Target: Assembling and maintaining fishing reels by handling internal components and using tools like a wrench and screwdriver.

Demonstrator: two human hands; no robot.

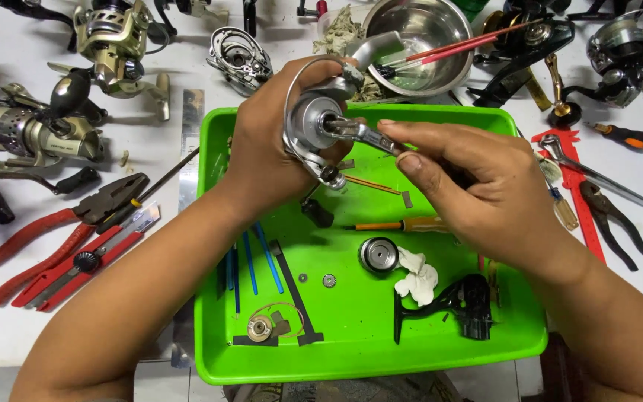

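My left hand grips a silver fishing reel rotor with its wire bail arm, held above the green tray. My right hand holds a small metal wrench whose head sits on the nut at the rotor's centre. In the tray below lie a round silver spool part, a wad of white tissue, a black reel body, an orange-handled screwdriver, blue strips, small washers and a brass gear.
A steel bowl with red-handled brushes stands behind the tray. Several fishing reels lie at the left and top right. Red-handled pliers and a red cutter lie left of the tray. Black pliers and a metal crank handle lie on the right.
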